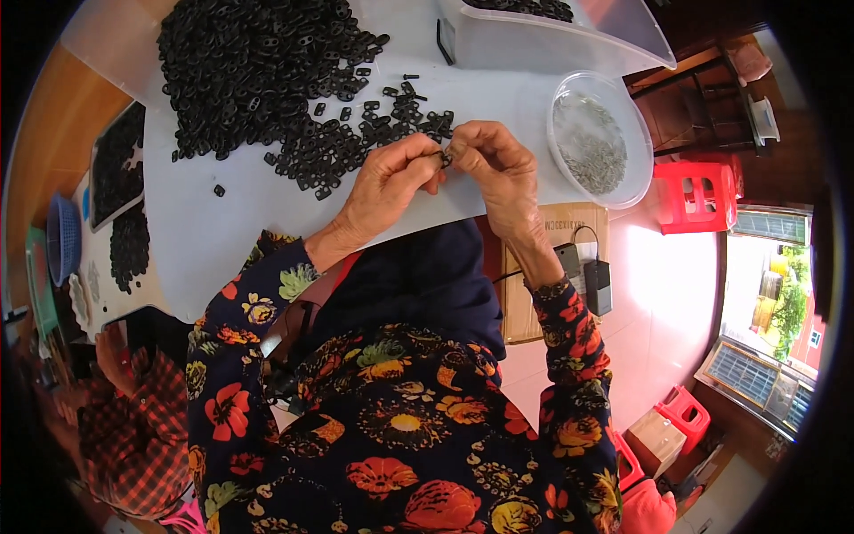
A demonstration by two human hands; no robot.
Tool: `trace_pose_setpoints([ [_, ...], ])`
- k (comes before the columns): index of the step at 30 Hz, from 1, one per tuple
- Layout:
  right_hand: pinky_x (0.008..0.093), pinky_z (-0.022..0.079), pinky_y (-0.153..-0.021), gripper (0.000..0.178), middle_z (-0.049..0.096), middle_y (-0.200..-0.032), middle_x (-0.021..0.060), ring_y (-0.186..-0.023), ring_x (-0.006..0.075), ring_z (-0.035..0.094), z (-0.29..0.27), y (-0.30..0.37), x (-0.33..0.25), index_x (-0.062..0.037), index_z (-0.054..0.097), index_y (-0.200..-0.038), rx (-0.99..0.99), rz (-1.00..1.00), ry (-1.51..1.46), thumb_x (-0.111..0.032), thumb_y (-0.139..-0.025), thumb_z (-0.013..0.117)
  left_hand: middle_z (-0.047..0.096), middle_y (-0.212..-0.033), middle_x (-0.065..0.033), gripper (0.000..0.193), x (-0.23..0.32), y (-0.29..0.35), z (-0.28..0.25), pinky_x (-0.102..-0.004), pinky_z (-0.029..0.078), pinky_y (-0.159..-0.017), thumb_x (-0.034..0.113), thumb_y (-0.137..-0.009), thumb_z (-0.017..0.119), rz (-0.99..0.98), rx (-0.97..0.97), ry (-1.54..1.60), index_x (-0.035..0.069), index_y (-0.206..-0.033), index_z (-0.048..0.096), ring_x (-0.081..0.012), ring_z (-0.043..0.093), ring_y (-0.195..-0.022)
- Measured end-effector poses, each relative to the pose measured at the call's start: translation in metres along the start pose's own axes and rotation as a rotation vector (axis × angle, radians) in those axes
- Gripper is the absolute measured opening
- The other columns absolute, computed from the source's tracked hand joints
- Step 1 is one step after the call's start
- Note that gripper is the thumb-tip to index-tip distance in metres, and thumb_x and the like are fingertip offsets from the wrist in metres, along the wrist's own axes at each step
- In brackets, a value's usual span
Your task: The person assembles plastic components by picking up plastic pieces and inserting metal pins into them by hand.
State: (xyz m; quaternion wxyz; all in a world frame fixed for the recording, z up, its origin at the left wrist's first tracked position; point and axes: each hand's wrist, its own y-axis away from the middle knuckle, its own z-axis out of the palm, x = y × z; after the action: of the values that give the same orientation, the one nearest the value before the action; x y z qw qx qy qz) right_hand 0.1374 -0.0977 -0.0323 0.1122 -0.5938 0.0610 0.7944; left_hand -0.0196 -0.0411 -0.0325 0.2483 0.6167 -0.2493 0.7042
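Floral-print sleeves (pixel 569 347) nearest camera, forearms reaching up onto white tabletop (pixel 231 222). Left hand (pixel 387 182) and right hand (pixel 498 169) meet fingertip to fingertip, both grips pinched shut on one small black part (pixel 444 157) held just above tabletop edge. Heap of black parts (pixel 267 62) just beyond hands. Round clear bowl (pixel 642 169) of small metal pieces (pixel 589 142) right of right hand. Red stool (pixel 698 191) on floor beyond.
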Motion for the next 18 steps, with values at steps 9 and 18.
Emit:
trace_pose_setpoints([
  [9, 0.0259, 0.052, -0.070, 0.014, 0.062, -0.086, 0.0042, -0.074, 0.0104, 0.059, 0.0046, 0.0015, -0.0011, 0.0027, 0.061, -0.099, -0.001, -0.055, -0.030, 0.006, -0.085, 0.061, 0.059, -0.078, -0.0014, 0.015, -0.0032, 0.0007, -0.0011, -0.0218, 0.044, -0.067, 0.010, -0.093, 0.049, -0.021, 0.004, 0.002, -0.001, -0.092, 0.060, -0.0070, 0.051, -0.069],
  [18, 0.0235, 0.051, -0.070, 0.013, 0.062, -0.086, 0.0036, -0.073, 0.0094, 0.059, 0.0064, 0.0019, 0.0027, 0.0033, 0.061, -0.099, -0.008, -0.062, 0.004, 0.006, -0.086, 0.059, 0.059, -0.078, -0.0018, 0.013, -0.0059, 0.0013, -0.0009, -0.0218, 0.044, -0.068, 0.005, -0.089, 0.048, -0.011, 0.039, -0.072, -0.002, -0.092, 0.059, -0.0071, 0.053, -0.070],
])
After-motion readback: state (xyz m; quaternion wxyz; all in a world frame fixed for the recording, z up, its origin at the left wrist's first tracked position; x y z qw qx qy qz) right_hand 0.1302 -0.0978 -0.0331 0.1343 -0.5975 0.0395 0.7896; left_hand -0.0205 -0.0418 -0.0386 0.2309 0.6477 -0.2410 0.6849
